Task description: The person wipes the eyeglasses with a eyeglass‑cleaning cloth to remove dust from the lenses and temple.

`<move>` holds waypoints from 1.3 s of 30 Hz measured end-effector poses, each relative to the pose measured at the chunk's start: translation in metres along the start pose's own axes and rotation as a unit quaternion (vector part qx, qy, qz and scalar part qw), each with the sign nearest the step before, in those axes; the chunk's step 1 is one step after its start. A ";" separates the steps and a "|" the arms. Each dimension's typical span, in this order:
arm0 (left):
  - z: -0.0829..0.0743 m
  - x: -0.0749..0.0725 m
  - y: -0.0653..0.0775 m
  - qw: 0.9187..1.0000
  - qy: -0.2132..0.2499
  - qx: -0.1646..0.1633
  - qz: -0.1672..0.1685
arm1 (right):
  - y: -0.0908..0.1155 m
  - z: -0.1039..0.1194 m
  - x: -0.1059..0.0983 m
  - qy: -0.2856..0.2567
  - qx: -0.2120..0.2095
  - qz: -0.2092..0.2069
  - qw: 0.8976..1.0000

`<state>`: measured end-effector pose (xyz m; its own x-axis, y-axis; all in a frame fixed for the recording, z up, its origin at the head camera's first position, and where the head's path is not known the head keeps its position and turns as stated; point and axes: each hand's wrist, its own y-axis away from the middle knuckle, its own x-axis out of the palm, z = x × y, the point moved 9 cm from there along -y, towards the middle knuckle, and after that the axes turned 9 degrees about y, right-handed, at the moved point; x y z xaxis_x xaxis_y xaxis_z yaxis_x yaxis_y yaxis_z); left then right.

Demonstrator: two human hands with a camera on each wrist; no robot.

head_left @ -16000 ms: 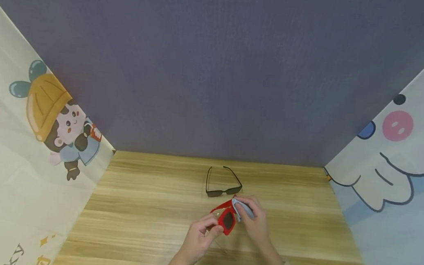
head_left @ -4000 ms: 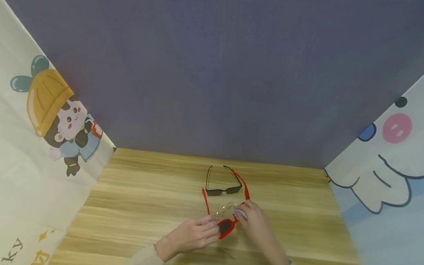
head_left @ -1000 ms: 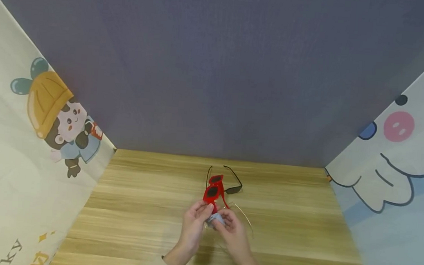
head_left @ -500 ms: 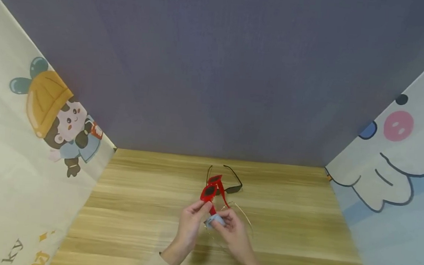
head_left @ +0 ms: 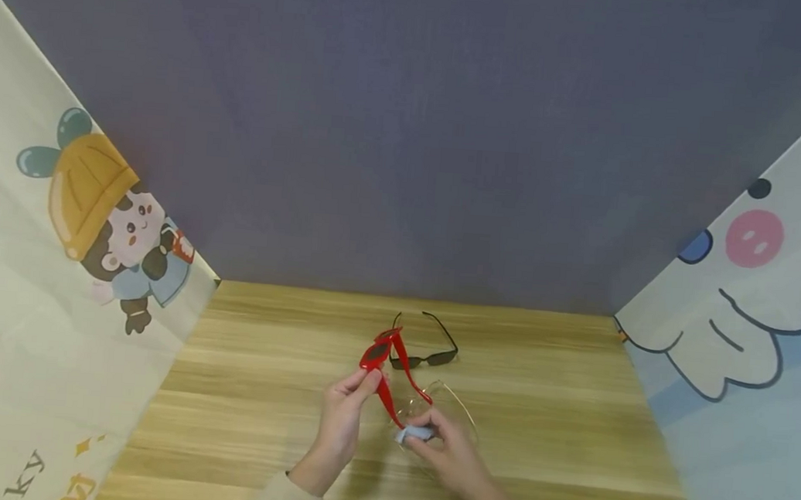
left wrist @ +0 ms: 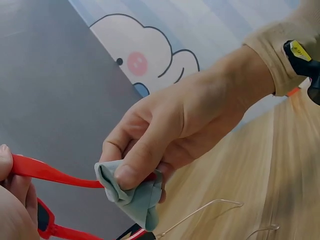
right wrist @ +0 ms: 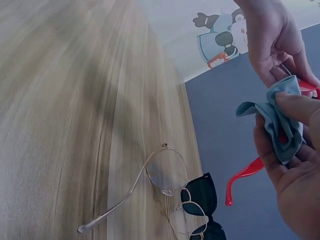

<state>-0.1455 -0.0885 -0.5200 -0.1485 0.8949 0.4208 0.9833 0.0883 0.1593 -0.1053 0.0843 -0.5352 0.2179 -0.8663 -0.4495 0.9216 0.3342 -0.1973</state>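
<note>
My left hand pinches a pair of red sunglasses beside one dark lens, holding them raised with both temples spread. A folded light-blue cleaning cloth is pinched between thumb and fingers of my right hand. In the left wrist view the cloth wraps the end of one red temple, hiding its tip. The right wrist view shows the other temple hanging free below the cloth.
Thin gold wire-rimmed glasses lie on the wooden table, partly under my right hand in the head view. Black sunglasses rest open farther back. A dark panel rises behind the table, with printed cartoon panels on both sides.
Over the last second, the left hand shifts the red sunglasses left and the cloth slides toward the temple tip. Earlier, the cloth was at the front frame.
</note>
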 end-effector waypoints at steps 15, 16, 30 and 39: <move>0.028 0.009 0.011 0.999 0.025 -0.034 0.011 | -0.016 0.011 0.003 -0.103 0.075 -0.085 0.988; 0.029 0.009 0.011 0.999 0.026 -0.035 0.009 | -0.016 0.012 0.003 -0.106 0.076 -0.088 0.988; 0.012 -0.001 0.005 0.999 0.040 -0.026 0.005 | -0.008 0.011 0.000 0.016 0.010 -0.042 0.999; 0.011 -0.004 0.004 0.999 0.037 -0.021 0.012 | -0.001 0.006 -0.005 0.082 -0.003 -0.035 0.996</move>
<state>-0.1398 -0.0871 -0.5305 -0.1334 0.8617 0.4895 0.9817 0.0472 0.1845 -0.1049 0.0856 -0.5273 0.0972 -0.8151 -0.5712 0.9309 0.2775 -0.2376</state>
